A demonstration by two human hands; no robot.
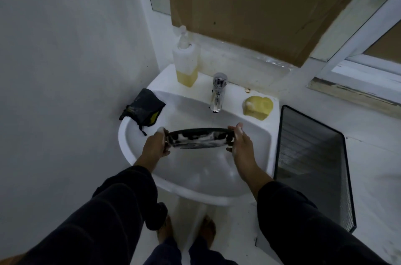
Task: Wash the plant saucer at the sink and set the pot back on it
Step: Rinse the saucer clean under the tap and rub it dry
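Note:
A dark round plant saucer [198, 138], streaked with white soap foam, hangs over the bowl of the white sink [134, 152]. My left hand [155, 145] grips its left rim with thumb on top and fingers curled underneath. My right hand [239, 142] holds the right rim the same way, foam on the fingers. The saucer is tilted, its inside facing me. The chrome tap [218, 93] stands just behind it; no water shows running. The pot is not in view.
A soap dispenser [185, 61] with yellow liquid stands at the sink's back left. A dark scouring pad [144, 107] lies on the left rim, a yellow sponge [258, 107] on the right. A black mesh bin [312, 162] stands right of the sink. A wall is close on the left.

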